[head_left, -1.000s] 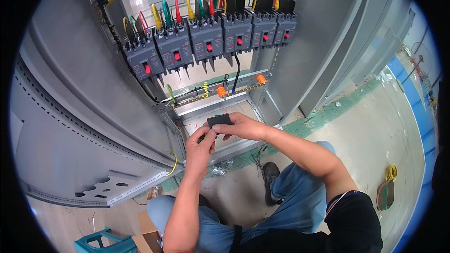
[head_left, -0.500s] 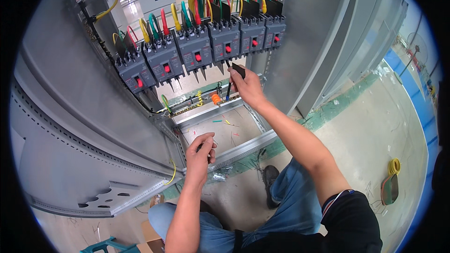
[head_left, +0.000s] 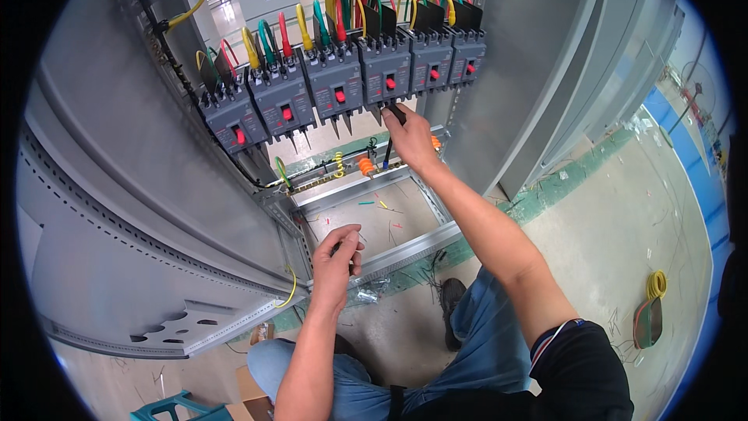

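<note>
My right hand (head_left: 411, 139) is closed on a thin black plate (head_left: 398, 114), which looks like a phase barrier. It meets the lower edge of a grey circuit breaker (head_left: 384, 70) with a red toggle. That breaker belongs to a row of several across the cabinet, with yellow, green and red wires along the top. Narrow dark barriers (head_left: 301, 140) jut down from the breakers further left. Lower and nearer me, my left hand (head_left: 336, 257) has its fingers curled around a small dark thing, mostly hidden by them. Its kind cannot be made out.
Below the breakers runs a metal rail (head_left: 315, 184) with orange insulators (head_left: 365, 166) and a coiled yellow wire. Grey cabinet panels (head_left: 514, 54) stand on both sides. Wire scraps (head_left: 382, 205) lie on the floor. A teal stool (head_left: 181, 407) is at lower left, a yellow wire coil (head_left: 656, 285) at right.
The view has shifted slightly, so the cabinet appears a little further right. My right hand keeps the black plate at the same breaker, its fingers now closer to the breaker's lower edge. My left hand stays curled.
</note>
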### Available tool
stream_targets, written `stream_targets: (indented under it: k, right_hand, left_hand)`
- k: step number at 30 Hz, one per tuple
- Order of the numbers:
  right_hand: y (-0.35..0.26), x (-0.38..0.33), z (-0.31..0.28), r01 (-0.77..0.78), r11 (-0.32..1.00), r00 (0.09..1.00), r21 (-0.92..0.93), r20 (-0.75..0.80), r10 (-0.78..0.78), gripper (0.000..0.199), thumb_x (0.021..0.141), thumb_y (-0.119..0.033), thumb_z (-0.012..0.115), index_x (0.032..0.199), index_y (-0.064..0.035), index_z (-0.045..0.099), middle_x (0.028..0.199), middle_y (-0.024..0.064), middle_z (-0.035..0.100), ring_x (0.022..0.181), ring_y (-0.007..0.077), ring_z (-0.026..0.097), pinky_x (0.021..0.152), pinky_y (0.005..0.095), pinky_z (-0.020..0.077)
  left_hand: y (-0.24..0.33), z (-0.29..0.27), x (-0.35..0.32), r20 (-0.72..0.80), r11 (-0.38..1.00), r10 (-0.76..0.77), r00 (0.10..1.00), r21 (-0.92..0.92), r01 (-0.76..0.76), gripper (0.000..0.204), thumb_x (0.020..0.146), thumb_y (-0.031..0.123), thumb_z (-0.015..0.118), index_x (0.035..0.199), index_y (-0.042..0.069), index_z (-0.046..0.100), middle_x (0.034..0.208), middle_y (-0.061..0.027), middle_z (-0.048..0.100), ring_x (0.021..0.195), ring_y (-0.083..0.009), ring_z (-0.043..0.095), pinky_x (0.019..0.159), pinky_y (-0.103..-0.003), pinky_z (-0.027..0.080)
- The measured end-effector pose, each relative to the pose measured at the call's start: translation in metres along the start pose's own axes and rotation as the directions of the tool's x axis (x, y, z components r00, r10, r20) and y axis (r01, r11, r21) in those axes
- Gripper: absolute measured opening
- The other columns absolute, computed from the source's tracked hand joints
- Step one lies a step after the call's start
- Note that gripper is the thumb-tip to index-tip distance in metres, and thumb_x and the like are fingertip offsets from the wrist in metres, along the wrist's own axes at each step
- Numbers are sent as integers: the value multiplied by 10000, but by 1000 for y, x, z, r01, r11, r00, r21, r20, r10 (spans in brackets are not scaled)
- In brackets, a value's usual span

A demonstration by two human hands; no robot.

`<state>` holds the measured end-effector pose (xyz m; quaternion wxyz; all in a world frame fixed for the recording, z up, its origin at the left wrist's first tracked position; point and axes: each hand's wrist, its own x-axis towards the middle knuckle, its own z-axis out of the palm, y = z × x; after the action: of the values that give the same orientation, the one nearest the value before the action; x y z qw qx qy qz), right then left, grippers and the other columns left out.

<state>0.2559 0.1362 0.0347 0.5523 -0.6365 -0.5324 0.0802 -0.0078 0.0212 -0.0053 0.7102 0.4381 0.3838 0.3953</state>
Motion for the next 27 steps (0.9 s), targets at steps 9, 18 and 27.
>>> stream_targets:
  k: [9, 18, 27]
  right_hand:
    - [16, 28, 19, -116, 985, 993, -126, -21, 115, 329, 944, -263, 596, 1033, 35, 702, 950, 310, 697, 982, 520, 644, 857, 532, 508]
    - [24, 44, 35, -224, 965, 974, -137, -1, 226, 350, 923, -248, 601, 1092, 31, 730, 971, 315, 716, 1010, 498, 674, 924, 535, 526]
    - [-43, -73, -27, 101, 989, 707, -105, 707, 3, 555, 855, -374, 837, 1286, -50, 705, 956, 126, 742, 821, 208, 720, 734, 324, 588]
  left_hand:
    - [1, -4, 1, 4, 999, 8, 1000, -37, -7, 266, 1033, 212, 656, 1228, 38, 704, 914, -27, 628, 684, -60, 529, 566, -238, 419]
    - [3, -2, 5, -27, 978, -132, 991, -166, 126, 437, 1065, 428, 590, 1264, 43, 644, 923, -49, 628, 717, -112, 572, 588, -275, 464]
    - [13, -7, 11, 59, 790, -157, 986, -591, 161, 854, 1007, 749, 409, 1436, 17, 501, 1137, -213, 630, 1083, -334, 646, 966, -488, 561]
